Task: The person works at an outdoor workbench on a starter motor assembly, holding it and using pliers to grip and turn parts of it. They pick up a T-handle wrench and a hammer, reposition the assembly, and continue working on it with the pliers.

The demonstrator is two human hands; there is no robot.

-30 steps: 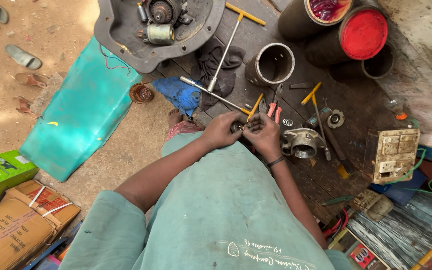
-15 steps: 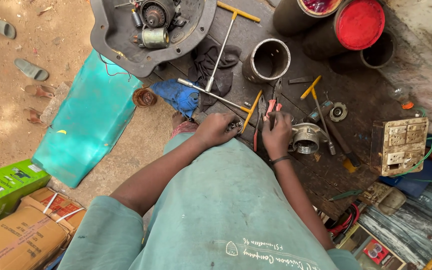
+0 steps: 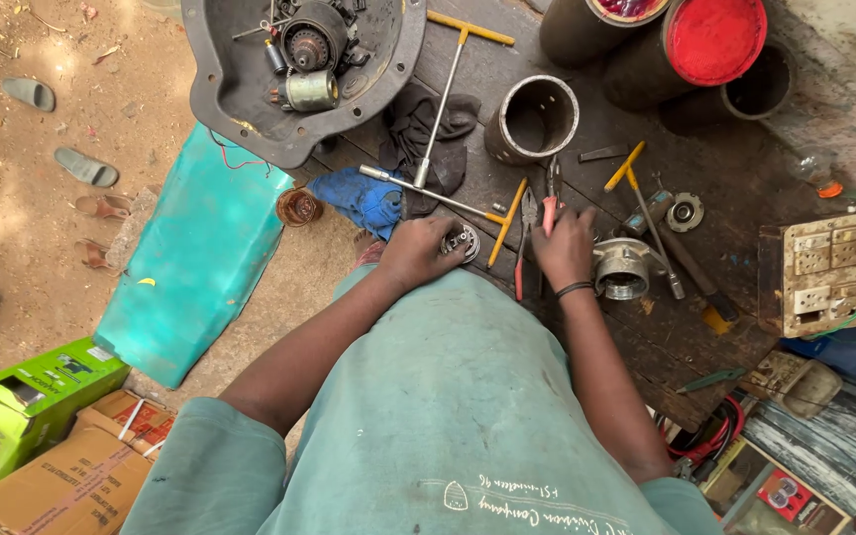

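Note:
My left hand [image 3: 416, 254] grips a small round metal part [image 3: 464, 241] on the dark wooden bench [image 3: 666, 337], right in front of my body. To its right, my right hand [image 3: 563, 245] is closed over red-handled pliers [image 3: 549, 194] whose jaws point away from me. A second red-handled plier tool [image 3: 521, 250] lies between the two hands. A yellow-handled screwdriver [image 3: 503, 226] lies just beyond the round part. A dark band circles my right wrist.
A round metal housing [image 3: 622, 267] sits right of my right hand. A T-handle wrench [image 3: 445, 91], a metal sleeve [image 3: 534, 120], a grey casing with motor parts [image 3: 240, 94] and red-lidded drums [image 3: 713, 42] stand farther back. A teal panel [image 3: 192, 266] and boxes [image 3: 24, 408] are at the left.
Both hands were together on the small round part. My right hand has left it and moved right onto the red-handled pliers, while the left hand keeps the part.

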